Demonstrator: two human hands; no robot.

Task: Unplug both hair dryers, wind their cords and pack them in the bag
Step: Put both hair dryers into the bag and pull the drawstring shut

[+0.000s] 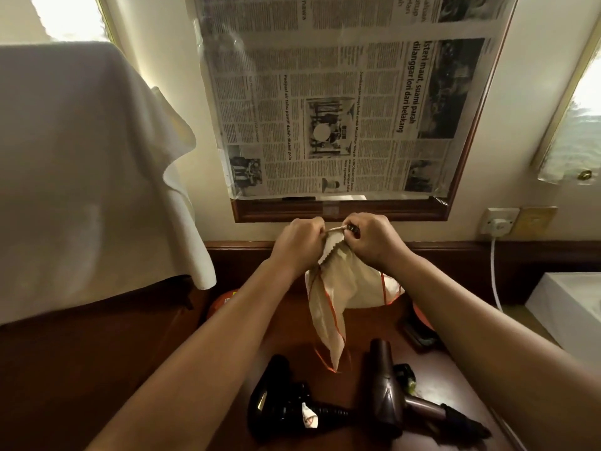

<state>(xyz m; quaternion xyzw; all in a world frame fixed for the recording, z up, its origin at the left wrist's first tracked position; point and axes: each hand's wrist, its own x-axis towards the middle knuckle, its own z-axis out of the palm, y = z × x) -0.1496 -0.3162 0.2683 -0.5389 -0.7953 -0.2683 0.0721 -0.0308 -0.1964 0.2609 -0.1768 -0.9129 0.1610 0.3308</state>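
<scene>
Fingers (320,230) of left hand (300,242) and right hand (370,239) curled tight on the gathered mouth of the cream drawstring bag (344,284), lifted above the middle of the dark wooden surface (286,333), body hanging slack. Best done by pulling the mouth apart evenly, both grips level, until wide enough for a dryer nose-first. Black hair dryer (279,405) and brown hair dryer (387,398) lying side by side at the near edge, not yet packed, cords not clearly traceable. White cable (494,275) plugged into the wall socket (499,221) beyond the far right corner.
</scene>
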